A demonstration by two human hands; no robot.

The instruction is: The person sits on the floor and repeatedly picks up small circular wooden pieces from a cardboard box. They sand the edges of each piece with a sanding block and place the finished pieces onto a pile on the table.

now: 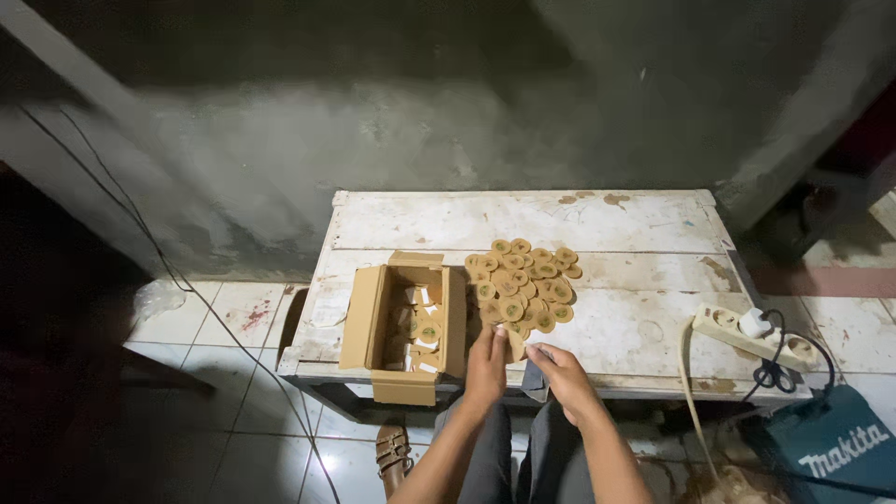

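Both hands meet at the table's (pixel 653 331) near edge: the left hand (pixel 486 366) and right hand (pixel 560 371) pinch one brown disc (pixel 516 345) between fingertips. Judging by this, holding it by the rim, clear of the pile of discs (pixel 523 285) and the open carton (pixel 406 322) to the left, keeps control.

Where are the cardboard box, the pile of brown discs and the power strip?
cardboard box (pixel 362 317): head view, on its left wall.
pile of brown discs (pixel 523 285): head view, middle of the pile.
power strip (pixel 723 322): head view, left end of its white body.
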